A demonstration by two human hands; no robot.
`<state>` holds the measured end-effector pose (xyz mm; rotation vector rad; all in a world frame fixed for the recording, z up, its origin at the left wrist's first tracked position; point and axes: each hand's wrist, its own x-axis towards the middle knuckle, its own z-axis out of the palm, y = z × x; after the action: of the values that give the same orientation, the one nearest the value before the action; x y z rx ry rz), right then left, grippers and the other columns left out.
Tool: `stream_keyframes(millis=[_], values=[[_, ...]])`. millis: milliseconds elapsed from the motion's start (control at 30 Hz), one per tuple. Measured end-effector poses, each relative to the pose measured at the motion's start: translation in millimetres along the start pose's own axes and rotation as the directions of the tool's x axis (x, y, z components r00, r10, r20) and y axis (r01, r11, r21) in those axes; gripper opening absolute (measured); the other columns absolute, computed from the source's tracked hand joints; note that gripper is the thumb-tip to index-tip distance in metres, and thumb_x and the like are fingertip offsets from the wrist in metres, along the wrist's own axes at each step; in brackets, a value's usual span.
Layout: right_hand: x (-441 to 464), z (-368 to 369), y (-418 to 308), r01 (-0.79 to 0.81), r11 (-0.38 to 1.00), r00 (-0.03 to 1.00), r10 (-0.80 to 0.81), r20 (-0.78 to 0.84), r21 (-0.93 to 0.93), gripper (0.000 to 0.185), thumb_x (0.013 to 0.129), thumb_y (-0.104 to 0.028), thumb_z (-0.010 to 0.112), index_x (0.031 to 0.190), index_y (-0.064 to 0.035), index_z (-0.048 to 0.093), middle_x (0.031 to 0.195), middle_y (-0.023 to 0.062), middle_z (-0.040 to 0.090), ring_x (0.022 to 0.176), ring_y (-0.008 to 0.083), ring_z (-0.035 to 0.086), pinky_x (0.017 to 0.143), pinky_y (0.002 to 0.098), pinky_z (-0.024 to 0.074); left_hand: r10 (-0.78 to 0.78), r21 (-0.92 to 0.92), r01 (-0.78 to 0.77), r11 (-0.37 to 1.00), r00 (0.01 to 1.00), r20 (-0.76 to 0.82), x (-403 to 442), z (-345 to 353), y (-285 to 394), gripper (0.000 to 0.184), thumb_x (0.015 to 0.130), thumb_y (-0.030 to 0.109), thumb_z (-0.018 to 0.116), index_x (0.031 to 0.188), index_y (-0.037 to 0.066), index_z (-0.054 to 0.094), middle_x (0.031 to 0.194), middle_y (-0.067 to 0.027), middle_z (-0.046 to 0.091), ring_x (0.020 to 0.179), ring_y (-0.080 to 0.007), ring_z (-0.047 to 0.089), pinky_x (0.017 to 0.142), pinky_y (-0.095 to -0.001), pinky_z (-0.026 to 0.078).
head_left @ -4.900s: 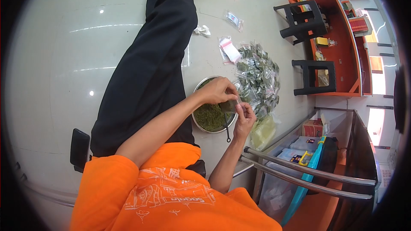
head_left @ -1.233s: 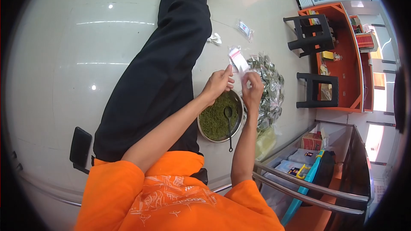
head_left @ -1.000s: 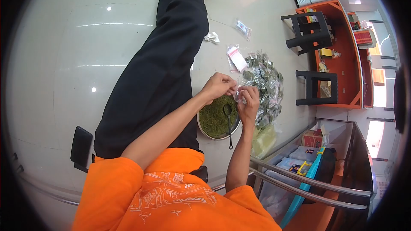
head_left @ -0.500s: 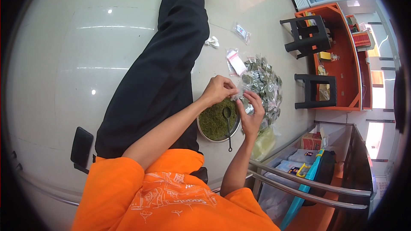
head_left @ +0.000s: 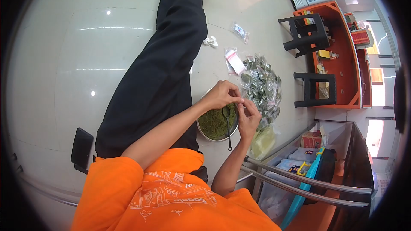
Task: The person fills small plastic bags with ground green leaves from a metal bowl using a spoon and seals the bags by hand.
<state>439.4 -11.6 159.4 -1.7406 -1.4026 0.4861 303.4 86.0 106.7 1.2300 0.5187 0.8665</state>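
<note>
Meeting at the fingertips, the left hand [head_left: 224,95] and the right hand [head_left: 249,117] both have their fingers drawn in; whether they grasp a bag between them I cannot tell, as the fingers hide that spot. The left hand lies over the far edge of a round metal bowl [head_left: 204,134], and the right hand is at its right side. Shredded green leaves [head_left: 212,125] cover much of the bowl's inside. A black spoon [head_left: 226,111] rests on them, its handle reaching across the near rim. Just beyond the hands, to the right, small clear bags of green stuff [head_left: 264,86] lie heaped on the floor [head_left: 128,51]. A yellow-green plastic bag [head_left: 262,142] sits at the near end of the heap. A packet with a white and pink face [head_left: 234,62] is beside the far end, and a smaller clear packet [head_left: 240,32] lies farther out. Near that is a crumpled white scrap [head_left: 210,41]. The legs [head_left: 147,75], in black trousers, stretch forward left of the bowl.
</note>
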Motion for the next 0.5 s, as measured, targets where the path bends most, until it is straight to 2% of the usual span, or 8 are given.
stream_keyframes(millis=[67,167,200,267,400,500], values=[[-1,-1,2,0.032,0.988,0.999,-0.03,0.017,-0.153,0.014,0.093,-0.001,0.064,0.104,0.0056,0.07,0.094,0.0058,0.067,0.083,0.0097,0.063,0.07,0.0233,0.0513,0.041,0.104,-0.039,0.994,0.999,-0.013,-2,0,3,0.019,0.079,0.016,0.079,0.082,-0.002,0.073,0.072,-0.012,0.071,0.065,-0.0158,0.066,0.064,-0.0308,0.051],[-2,0,0,0.059,0.967,0.998,-0.063,-0.005,-0.246,0.014,0.093,-0.002,0.063,0.104,0.0049,0.07,0.089,0.0083,0.068,0.08,0.0115,0.064,0.069,0.0255,0.0514,0.046,0.13,-0.045,0.991,0.999,-0.006,-1,0,3,0.021,0.079,0.017,0.078,0.084,-0.003,0.072,0.074,-0.0136,0.071,0.066,-0.0187,0.067,0.064,-0.0321,0.052],[-2,0,-2,0.059,0.968,0.998,-0.063,-0.006,-0.246,0.014,0.093,-0.002,0.063,0.104,0.0049,0.07,0.089,0.0083,0.068,0.08,0.0115,0.064,0.069,0.0255,0.0514,0.047,0.131,-0.046,0.99,0.999,-0.005,0,1,2,0.021,0.079,0.017,0.078,0.084,-0.003,0.072,0.074,-0.0136,0.071,0.066,-0.0187,0.067,0.064,-0.0321,0.052],[-2,4,-5,0.11,0.958,0.992,-0.124,-0.035,-0.263,0.013,0.091,-0.002,0.064,0.101,0.0047,0.069,0.087,0.0103,0.068,0.076,0.0136,0.064,0.07,0.0273,0.052,0.091,0.111,-0.089,0.99,0.996,-0.011,1,3,-3,0.026,0.082,0.022,0.079,0.086,-0.003,0.073,0.071,-0.0086,0.069,0.064,-0.0128,0.061,0.061,-0.0297,0.049],[-2,10,-3,0.126,0.942,0.988,-0.146,-0.044,-0.311,0.01,0.091,-0.002,0.062,0.095,0.0049,0.068,0.082,0.011,0.067,0.07,0.0153,0.064,0.068,0.0291,0.0515,0.071,0.16,-0.069,0.985,0.997,-0.006,1,4,-8,0.027,0.082,0.023,0.079,0.087,-0.002,0.072,0.071,-0.0105,0.069,0.065,-0.0139,0.062,0.062,-0.0301,0.049],[-3,14,-2,0.18,0.889,0.977,-0.212,-0.03,-0.421,0.007,0.088,-0.002,0.065,0.091,0.0042,0.066,0.079,0.0129,0.065,0.063,0.0204,0.06,0.061,0.0327,0.0484,0.097,0.214,-0.097,0.972,0.995,0.011,0,8,-12,0.027,0.084,0.023,0.077,0.087,-0.003,0.071,0.071,-0.0126,0.069,0.064,-0.0152,0.062,0.062,-0.0308,0.05]])
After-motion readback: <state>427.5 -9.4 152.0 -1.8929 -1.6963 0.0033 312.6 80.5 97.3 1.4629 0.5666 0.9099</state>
